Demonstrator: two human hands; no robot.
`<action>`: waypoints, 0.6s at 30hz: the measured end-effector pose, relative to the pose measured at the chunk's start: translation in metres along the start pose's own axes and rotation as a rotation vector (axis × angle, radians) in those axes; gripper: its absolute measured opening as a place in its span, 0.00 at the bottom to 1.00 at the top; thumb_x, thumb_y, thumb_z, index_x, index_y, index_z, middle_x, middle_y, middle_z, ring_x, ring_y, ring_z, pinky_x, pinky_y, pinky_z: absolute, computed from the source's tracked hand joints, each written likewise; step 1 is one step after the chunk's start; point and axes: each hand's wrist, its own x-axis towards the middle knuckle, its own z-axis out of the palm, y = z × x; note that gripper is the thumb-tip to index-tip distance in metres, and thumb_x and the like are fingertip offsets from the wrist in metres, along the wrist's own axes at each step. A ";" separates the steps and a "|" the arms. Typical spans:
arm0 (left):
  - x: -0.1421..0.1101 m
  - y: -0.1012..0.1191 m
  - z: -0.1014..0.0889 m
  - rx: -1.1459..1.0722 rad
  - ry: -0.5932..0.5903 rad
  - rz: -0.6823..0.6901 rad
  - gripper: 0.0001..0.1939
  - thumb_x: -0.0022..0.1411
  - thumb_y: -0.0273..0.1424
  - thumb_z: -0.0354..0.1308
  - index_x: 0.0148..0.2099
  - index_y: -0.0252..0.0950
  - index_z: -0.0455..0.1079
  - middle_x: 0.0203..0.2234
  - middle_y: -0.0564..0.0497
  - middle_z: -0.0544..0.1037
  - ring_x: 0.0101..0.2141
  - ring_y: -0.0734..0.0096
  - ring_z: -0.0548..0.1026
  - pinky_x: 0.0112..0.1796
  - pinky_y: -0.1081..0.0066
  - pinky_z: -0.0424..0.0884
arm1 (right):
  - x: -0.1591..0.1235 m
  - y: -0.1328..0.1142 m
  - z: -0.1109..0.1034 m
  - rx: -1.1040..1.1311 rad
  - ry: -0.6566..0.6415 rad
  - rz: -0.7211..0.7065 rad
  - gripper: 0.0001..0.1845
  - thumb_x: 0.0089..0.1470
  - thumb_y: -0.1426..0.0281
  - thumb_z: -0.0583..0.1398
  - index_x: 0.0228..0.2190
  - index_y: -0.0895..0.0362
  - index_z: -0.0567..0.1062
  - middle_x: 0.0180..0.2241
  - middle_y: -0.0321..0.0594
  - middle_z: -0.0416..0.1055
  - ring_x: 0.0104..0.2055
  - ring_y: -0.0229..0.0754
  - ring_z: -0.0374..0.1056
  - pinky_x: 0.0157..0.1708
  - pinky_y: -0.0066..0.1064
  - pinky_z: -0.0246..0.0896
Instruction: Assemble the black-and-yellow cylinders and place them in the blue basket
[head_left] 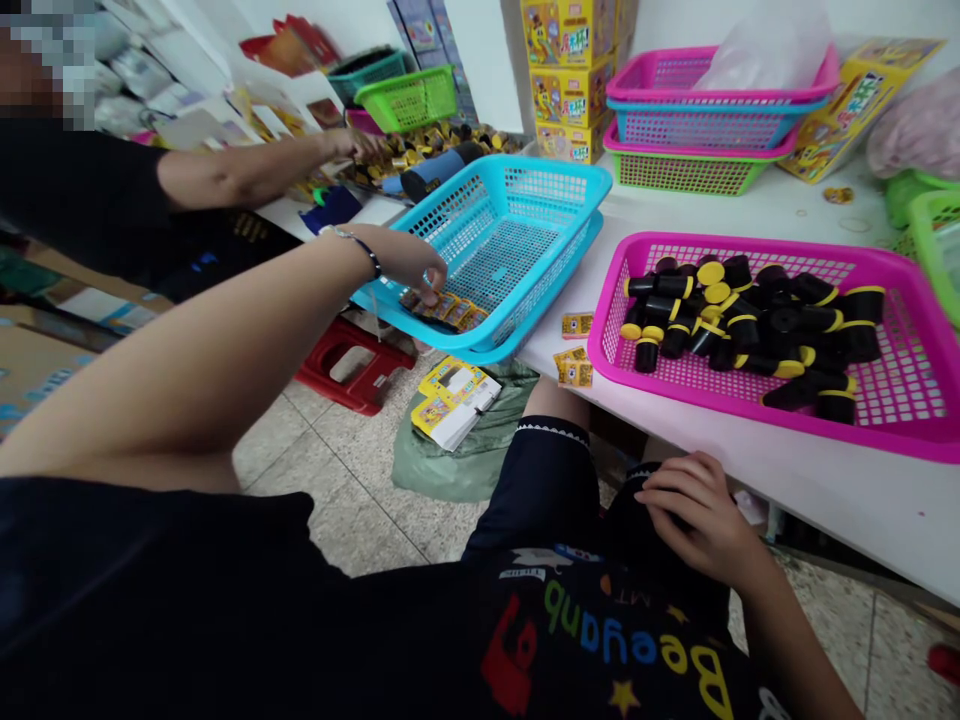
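Blue plastic mesh rises around the left hand (pixel 414 268), which reaches over the rim of a blue basket (pixel 559 168). Its fingers are pressed together and pinch at a short row of small printed packets (pixel 444 311), which lie along the basket's near wall. A thin bracelet (pixel 351 238) circles the wrist. A second blue basket (pixel 480 352) sits directly beneath the first, and the pair rests on the edge of a white table (pixel 862 500).

The right hand (pixel 697 518) lies low over dark cloth (pixel 630 515) at the person's lap, its fingers loosely curled and slightly apart. Whether it holds anything cannot be told.

Just beside the baskets, two loose packets (pixel 574 346) lie on the table. Beyond them, a pink basket (pixel 750 245) holds a large heap of black cylinders (pixel 750 320) with yellow ends. Only that short row of packets is in the blue basket, and most of its mesh floor shows, while the cylinders remain heaped in the pink basket.

Below the table edge, a bundle of printed cards (pixel 450 400) lies on a green sack (pixel 450 470), near a red stool (pixel 352 365). Farther off, another person's hand (pixel 349 145) reaches toward a mound of similar black-and-yellow pieces (pixel 427 150) on the far table.
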 end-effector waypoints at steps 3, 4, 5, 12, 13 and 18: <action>-0.001 0.002 -0.003 -0.013 -0.048 0.000 0.18 0.58 0.27 0.77 0.49 0.28 0.79 0.26 0.66 0.82 0.26 0.85 0.69 0.29 0.89 0.59 | 0.002 -0.001 0.000 -0.003 -0.012 -0.010 0.10 0.65 0.76 0.61 0.42 0.49 0.78 0.36 0.34 0.83 0.43 0.43 0.76 0.52 0.43 0.60; -0.001 0.004 -0.003 -0.023 -0.045 0.011 0.19 0.59 0.27 0.76 0.51 0.28 0.78 0.30 0.65 0.85 0.28 0.86 0.72 0.30 0.89 0.60 | 0.003 -0.001 0.000 -0.003 -0.014 -0.010 0.10 0.64 0.76 0.61 0.42 0.49 0.78 0.36 0.34 0.83 0.43 0.43 0.77 0.51 0.43 0.60; -0.001 0.007 -0.003 -0.037 -0.043 0.029 0.20 0.61 0.26 0.75 0.53 0.29 0.77 0.35 0.64 0.87 0.31 0.87 0.73 0.31 0.90 0.62 | 0.003 -0.001 0.000 -0.002 -0.015 -0.004 0.10 0.64 0.76 0.61 0.42 0.49 0.78 0.36 0.34 0.83 0.42 0.43 0.77 0.51 0.43 0.60; -0.002 0.025 -0.002 -0.128 -0.096 0.128 0.08 0.67 0.21 0.68 0.48 0.32 0.79 0.27 0.69 0.85 0.25 0.88 0.73 0.34 0.91 0.68 | 0.002 0.001 0.001 0.006 -0.043 -0.019 0.09 0.65 0.76 0.61 0.42 0.51 0.78 0.37 0.34 0.83 0.44 0.42 0.76 0.53 0.42 0.58; -0.003 0.026 -0.002 -0.134 -0.091 0.130 0.09 0.66 0.20 0.69 0.48 0.32 0.79 0.25 0.69 0.85 0.24 0.87 0.73 0.32 0.90 0.68 | 0.002 0.001 0.000 0.004 -0.047 -0.022 0.09 0.65 0.76 0.61 0.42 0.51 0.78 0.37 0.34 0.83 0.44 0.42 0.76 0.53 0.42 0.58; -0.006 0.033 0.001 -0.125 0.156 0.140 0.09 0.61 0.21 0.74 0.43 0.31 0.80 0.25 0.68 0.84 0.24 0.88 0.75 0.31 0.89 0.71 | 0.003 0.000 -0.002 0.042 -0.038 -0.009 0.09 0.66 0.76 0.61 0.42 0.51 0.78 0.36 0.34 0.83 0.43 0.41 0.76 0.52 0.41 0.60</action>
